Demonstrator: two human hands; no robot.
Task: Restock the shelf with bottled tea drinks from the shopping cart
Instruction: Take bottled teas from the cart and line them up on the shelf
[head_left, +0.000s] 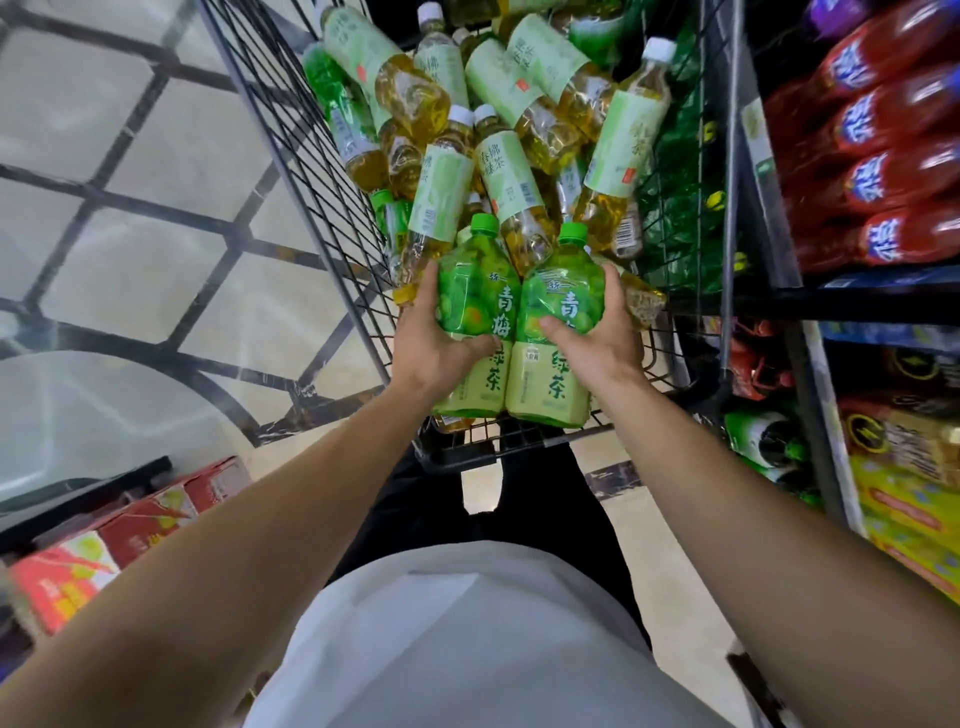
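Above the near end of the wire shopping cart (311, 218), the left hand (441, 332) grips one green-capped tea bottle (480, 291) and the right hand (597, 332) grips a second green-capped bottle (558, 384), fingers and thumbs curled round the bodies, the two bottles upright and touching side by side. Behind them, a loose heap of pale-labelled amber tea bottles (498, 171) lies in the cart basket. Beside the cart on the right, shelving (769, 228) carries red-wrapped bottles (883, 171) above, mixed packaged stock below.
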